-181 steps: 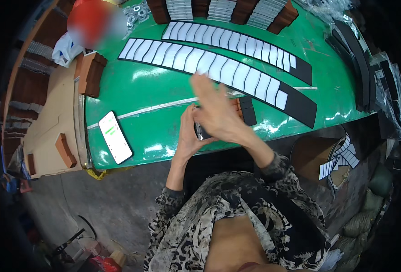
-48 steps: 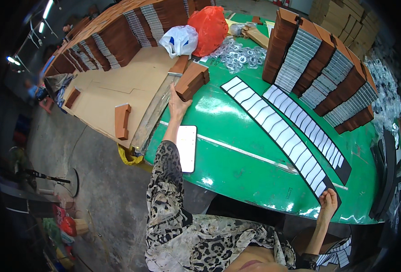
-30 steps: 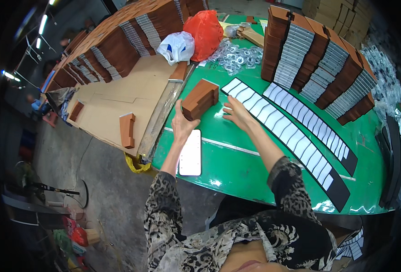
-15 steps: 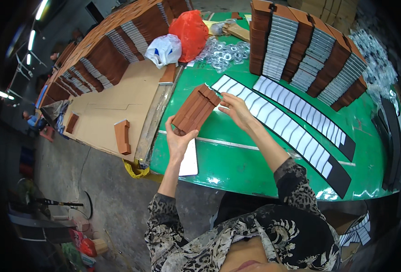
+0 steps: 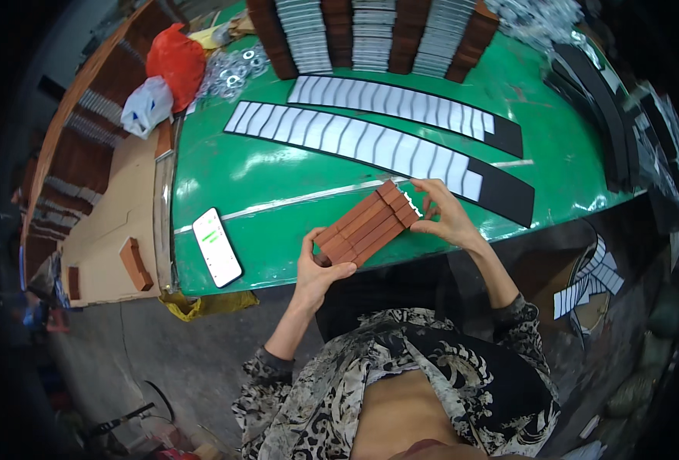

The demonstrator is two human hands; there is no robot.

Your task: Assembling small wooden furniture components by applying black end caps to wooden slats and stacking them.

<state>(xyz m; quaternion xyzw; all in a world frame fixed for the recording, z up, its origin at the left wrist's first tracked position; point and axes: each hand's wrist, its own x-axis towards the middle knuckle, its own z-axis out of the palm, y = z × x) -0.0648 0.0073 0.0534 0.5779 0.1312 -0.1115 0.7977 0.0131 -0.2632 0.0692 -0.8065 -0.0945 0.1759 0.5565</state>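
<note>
My left hand (image 5: 318, 277) is closed around the lower left end of a bundle of reddish-brown wood-look blocks (image 5: 365, 228), several long pieces side by side. The bundle is tilted, its other end pointing up and right, just above the table's near edge. White jagged edges show along that end. Beside them is my right hand (image 5: 448, 217), its thumb and fingers curved and apart with a gap between. Whether its fingertips touch the white edges I cannot tell.
Two black strips with white pieces, a longer one (image 5: 355, 142) and a shorter one (image 5: 401, 106), lie on the green table (image 5: 278, 178). A phone (image 5: 217, 249) is at left, near a loose brown block (image 5: 135, 264) on cardboard. Tall brown-and-grey stacks (image 5: 374, 34) stand behind.
The view has swung right and closer to the table. Both hands and the bundle are nearer my body, and the bundle lies flatter. The phone, earlier partly behind my left hand, shows fully.
</note>
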